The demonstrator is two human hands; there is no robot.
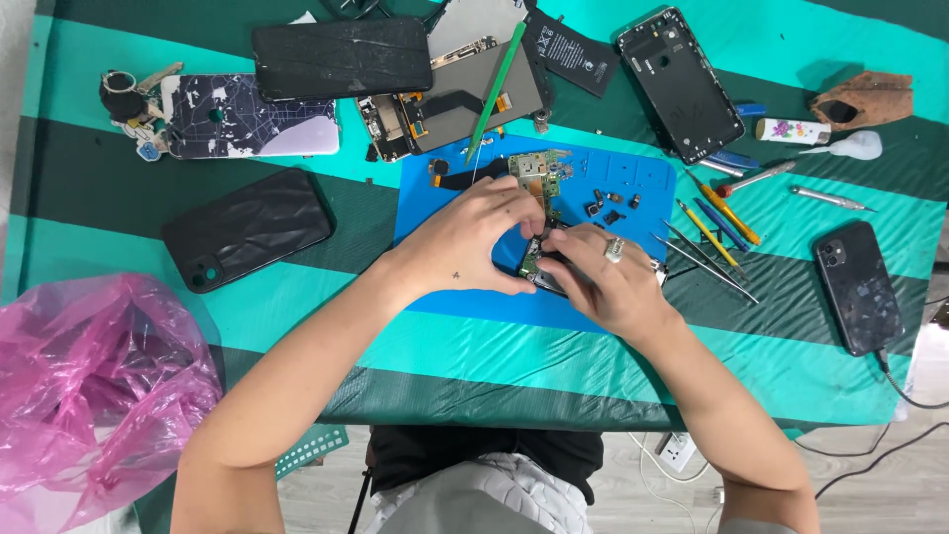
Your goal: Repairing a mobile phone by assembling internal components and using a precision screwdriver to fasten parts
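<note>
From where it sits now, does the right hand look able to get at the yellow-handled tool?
Probably yes: the yellow-handled tool lies in the open just beyond the right hand, with only thin tweezers lying between them.

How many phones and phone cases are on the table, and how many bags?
Whole black phones, lying flat: 3
Empty black phone shell: 1
Map-patterned phone case: 1
Crumpled pink plastic bag: 1
Total: 6
</note>
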